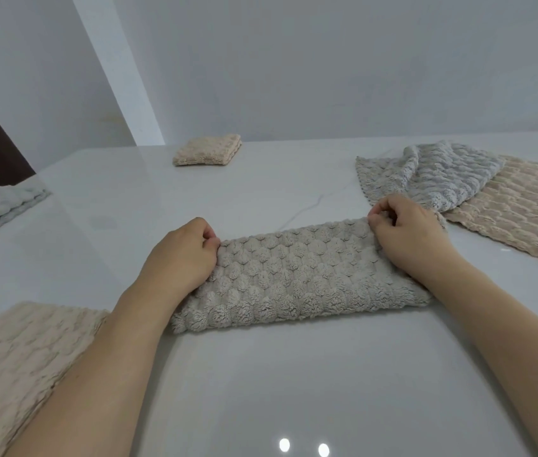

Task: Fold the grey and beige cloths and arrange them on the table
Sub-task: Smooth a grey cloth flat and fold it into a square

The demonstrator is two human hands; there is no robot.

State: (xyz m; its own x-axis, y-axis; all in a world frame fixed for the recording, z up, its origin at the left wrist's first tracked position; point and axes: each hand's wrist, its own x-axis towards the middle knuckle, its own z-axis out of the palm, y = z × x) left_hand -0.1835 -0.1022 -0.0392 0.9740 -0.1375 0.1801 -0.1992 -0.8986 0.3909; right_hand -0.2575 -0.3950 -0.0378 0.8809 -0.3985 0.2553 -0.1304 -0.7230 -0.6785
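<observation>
Left hand (184, 255) curled, pinching the far left corner of the grey cloth (297, 275) between thumb and fingertips. Right hand (406, 230) likewise curled, pinching the far right corner, knuckles up. Both forearms reaching in from the near edge, the hands resting on the two short ends of the cloth.

Grey cloth lying mid-table, folded into a long band running left to right, near edge thick and rounded, fluffy bubble texture up. Flat on the white table (261, 374), slightly skewed, right end farther from the camera than the left.

At near left, a beige cloth (17, 357) spread flat, partly cut off by the picture edge and partly under the left forearm. At far centre, a small folded beige square (206, 150) close to the table's back edge. At far left, a folded pale grey cloth (0, 204) by the table's side edge. At right, an unfolded pale grey cloth (432, 174) rumpled and lying partly over a large flat beige cloth (521, 212); near corner of that pair just behind the right hand, touching or nearly so, hard to tell which.

Plain pale wall (327, 61) behind the table; two bright light reflections on the glossy tabletop at the near edge.
</observation>
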